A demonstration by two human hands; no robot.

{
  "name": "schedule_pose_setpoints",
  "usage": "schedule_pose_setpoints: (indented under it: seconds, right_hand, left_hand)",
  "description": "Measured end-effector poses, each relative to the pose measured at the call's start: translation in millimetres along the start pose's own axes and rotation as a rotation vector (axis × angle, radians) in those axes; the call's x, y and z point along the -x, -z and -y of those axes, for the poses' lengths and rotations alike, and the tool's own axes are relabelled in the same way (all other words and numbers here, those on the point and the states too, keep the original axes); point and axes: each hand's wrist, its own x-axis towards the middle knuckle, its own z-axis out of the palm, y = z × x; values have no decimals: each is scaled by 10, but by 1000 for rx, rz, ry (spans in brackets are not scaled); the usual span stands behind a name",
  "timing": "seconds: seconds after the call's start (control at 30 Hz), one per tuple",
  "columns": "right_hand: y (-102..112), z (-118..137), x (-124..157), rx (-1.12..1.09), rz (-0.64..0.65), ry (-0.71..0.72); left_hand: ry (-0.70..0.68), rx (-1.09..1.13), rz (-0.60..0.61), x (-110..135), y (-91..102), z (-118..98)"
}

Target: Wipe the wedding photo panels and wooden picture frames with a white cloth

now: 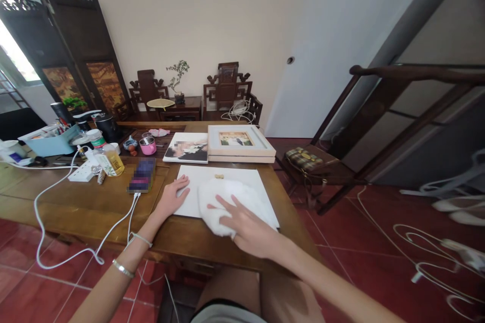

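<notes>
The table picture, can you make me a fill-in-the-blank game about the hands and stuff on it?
1. The person's ____ hand is on the fluffy cloth.
2. The other hand touches a flat board whose colour is ____.
3. The cup with a handle is ____ on the outside.

Missing words: right; white; pink.

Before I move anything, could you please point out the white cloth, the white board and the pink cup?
White cloth [222,187]: head view, on its upper middle part.
White board [193,186]: head view, on its bare left part.
Pink cup [148,149]: head view, on its outer wall.
</notes>
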Motion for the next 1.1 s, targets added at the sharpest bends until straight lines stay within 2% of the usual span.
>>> schedule_pose_setpoints:
  seconds: [0.17, 0.23, 0.3, 0.37, 0.53, 0.63, 0.7, 0.77, 0.93, 1.0, 1.1]
  right_hand:
    - [84, -569, -347, 82, -37, -189]
    - [94, -694, -470, 102, -66, -276]
    - [76, -677, -523, 110, -95, -316]
    - [27, -509, -482, 112, -107, -284]
    - [-121, 179, -103, 39, -20, -64]
    - [-131, 344, 48, -29, 35, 53]
    - [-94, 255, 30, -43, 31, 50]
    - [-33, 38, -84, -32, 8, -1]
    - [87, -563, -578, 87, -55, -190]
    - [67, -625, -724, 125, -80, -248]
    - [-34, -433, -734, 139, -82, -236]
  left_hand:
    - [-15, 2, -7, 6, 2, 2]
    - [-12, 4, -9, 8, 1, 4]
    - [-11, 4, -12, 8, -3, 7]
    - [-13, 7, -16, 6, -8, 12]
    - [-6, 25, -13, -3, -10, 17]
    - [-6, 32, -13, -5, -9, 12]
    - [-8, 27, -13, -6, -10, 5]
    - [-9, 18, -11, -5, -11, -1]
    - [-10, 9, -10, -7, -10, -11]
    - [-5, 2, -5, -7, -8, -12]
    - [-8, -4, -7, -6, -3, -10]
